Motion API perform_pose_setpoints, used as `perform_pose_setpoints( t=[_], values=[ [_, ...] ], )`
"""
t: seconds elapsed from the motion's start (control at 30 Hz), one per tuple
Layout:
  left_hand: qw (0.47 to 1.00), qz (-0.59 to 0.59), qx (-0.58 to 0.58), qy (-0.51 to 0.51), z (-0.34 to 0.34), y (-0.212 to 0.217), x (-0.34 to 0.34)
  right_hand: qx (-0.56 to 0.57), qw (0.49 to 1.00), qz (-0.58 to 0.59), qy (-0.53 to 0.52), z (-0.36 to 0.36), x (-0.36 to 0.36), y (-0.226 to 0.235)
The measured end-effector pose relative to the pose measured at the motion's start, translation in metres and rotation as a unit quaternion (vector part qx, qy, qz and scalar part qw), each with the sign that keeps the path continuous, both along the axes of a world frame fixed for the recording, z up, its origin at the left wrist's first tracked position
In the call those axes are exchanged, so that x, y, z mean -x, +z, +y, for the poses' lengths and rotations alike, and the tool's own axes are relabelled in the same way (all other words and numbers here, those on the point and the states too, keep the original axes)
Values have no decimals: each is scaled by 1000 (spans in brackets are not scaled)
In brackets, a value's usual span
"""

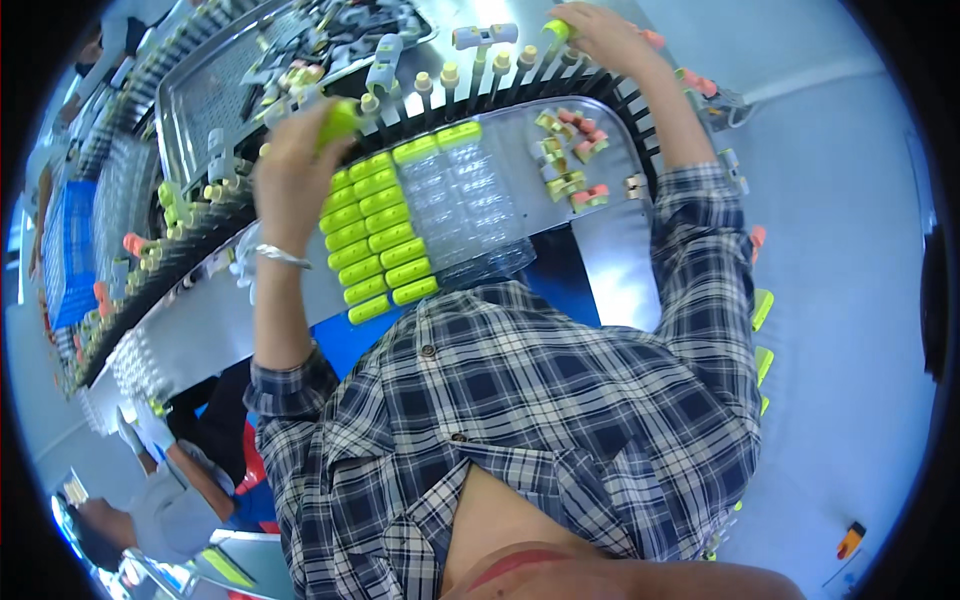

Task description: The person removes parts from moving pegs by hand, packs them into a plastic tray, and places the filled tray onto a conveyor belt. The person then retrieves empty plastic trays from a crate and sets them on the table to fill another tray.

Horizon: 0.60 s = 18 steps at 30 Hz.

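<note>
My left hand (290, 175), a bracelet at its wrist, is closed around a lime-green plastic piece (339, 120) beside the row of black posts. Farther off at the upper right, my right hand (606, 42) reaches over the posts. Its fingertips close on another lime-green piece (556, 30) at a post's top; how firm that grip is does not show. Between my arms, a clear plastic tray (460, 205) holds lime-green oblong pieces (385, 218) in rows on its left side and along its far edge. Its other pockets show bare plastic.
Black posts with cream tips (450, 75) curve around the metal worktop. Small pink and cream parts (575, 150) lie right of the tray. Beyond the posts stands a metal tray (200, 110) with grey parts. A blue crate (70, 250) and a co-worker (165, 500) are at left.
</note>
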State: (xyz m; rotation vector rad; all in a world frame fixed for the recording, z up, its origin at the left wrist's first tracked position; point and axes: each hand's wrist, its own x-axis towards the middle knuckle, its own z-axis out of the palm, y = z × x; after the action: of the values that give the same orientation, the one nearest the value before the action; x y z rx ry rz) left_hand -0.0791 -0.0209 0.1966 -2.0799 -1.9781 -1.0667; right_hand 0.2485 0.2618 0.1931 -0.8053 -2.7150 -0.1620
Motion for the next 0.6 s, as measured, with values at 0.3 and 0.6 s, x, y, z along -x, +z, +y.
perform_pose_setpoints(
  t=[0.3, 0.6],
  values=[
    [991, 1, 134, 5, 34, -170, -47, 77, 994, -72, -34, -43, 75, -8],
    [995, 38, 96, 17, 27, -199, -48, 15, 987, 162, 5, -136, 86, -36]
  ],
)
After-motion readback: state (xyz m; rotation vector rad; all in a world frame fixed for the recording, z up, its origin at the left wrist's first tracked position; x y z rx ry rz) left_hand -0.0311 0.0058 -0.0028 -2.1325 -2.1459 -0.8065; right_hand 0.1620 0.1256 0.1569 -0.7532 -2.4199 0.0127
